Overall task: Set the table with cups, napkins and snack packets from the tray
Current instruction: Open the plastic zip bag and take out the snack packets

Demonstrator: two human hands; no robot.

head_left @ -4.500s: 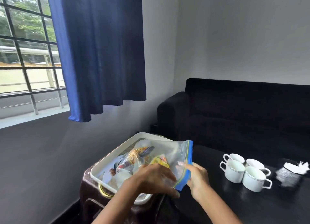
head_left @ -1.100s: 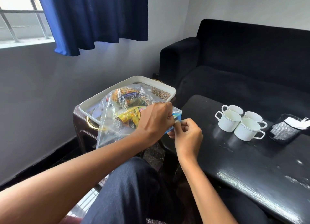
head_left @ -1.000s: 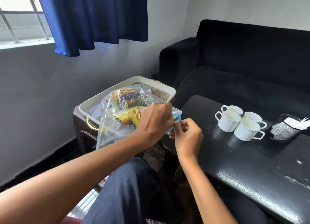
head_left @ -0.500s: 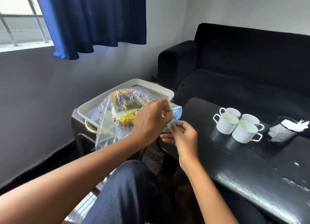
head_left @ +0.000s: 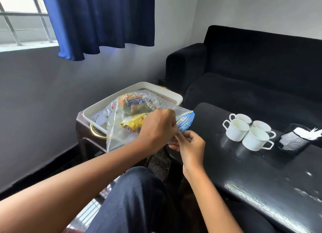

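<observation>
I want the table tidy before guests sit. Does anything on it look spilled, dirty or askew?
Yes: pale smears and specks mark the black table near its front right edge, like dried residue. The four cups stand upright and bunched together, and the mesh napkin holder is upright. No liquid spill shows.

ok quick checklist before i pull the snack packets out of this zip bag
1. Both hands on the seal: ok. Left hand and right hand pinch the blue zip edge of the zip bag.
2. Bag open enough to reach in: cannot tell; the hands hide the mouth.
3. Snack packets inside: ok, visible through the plastic.
4. Bag supported: ok, its far end lies on the tray.
5. Landing space: ok, bare black table in front of the four cups.
6. Napkins out: ok, in the mesh holder.
</observation>
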